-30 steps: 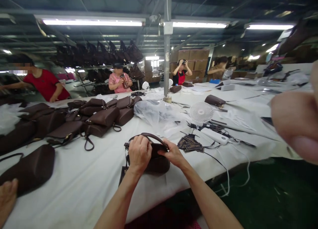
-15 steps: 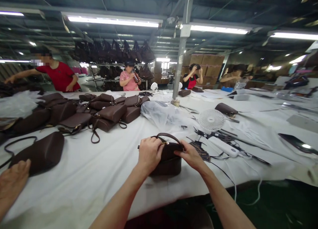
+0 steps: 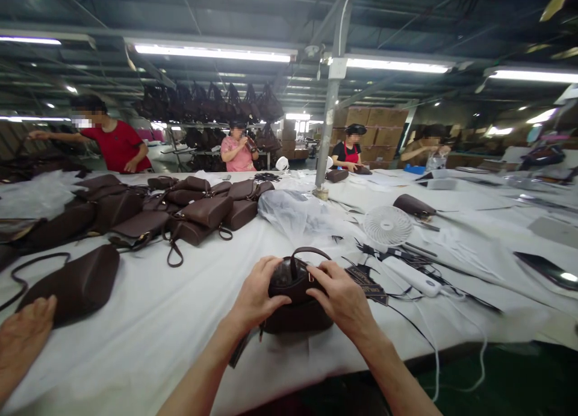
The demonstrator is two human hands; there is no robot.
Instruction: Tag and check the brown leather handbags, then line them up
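A small dark brown handbag [image 3: 295, 318] stands on the white-covered table in front of me, its short loop handle [image 3: 311, 249] arching over the top. My left hand [image 3: 258, 292] grips the bag's left upper edge, thumb on the near side and fingers on the far side. My right hand [image 3: 336, 291] clasps the right upper edge beside a small gold fitting, thumb and fingers bent around it. Between the hands the top shows a glossy dark surface; whether this is lining or wrapping I cannot tell. A dark tag or strap [image 3: 238, 351] hangs by my left forearm.
Another person's hand [image 3: 31, 329] rests on a brown bag [image 3: 74, 280] at left. Several brown bags [image 3: 205, 210] are piled behind, beside clear plastic [image 3: 293, 214]. A white fan [image 3: 387, 226], a power strip [image 3: 410, 276], black tags [image 3: 366, 283] and cables lie right. A post [image 3: 326, 133] rises behind.
My left hand has left the gold zipper pull and now holds the bag's left edge. My right hand has shifted from the handle's base to the upper edge. The bag has turned.
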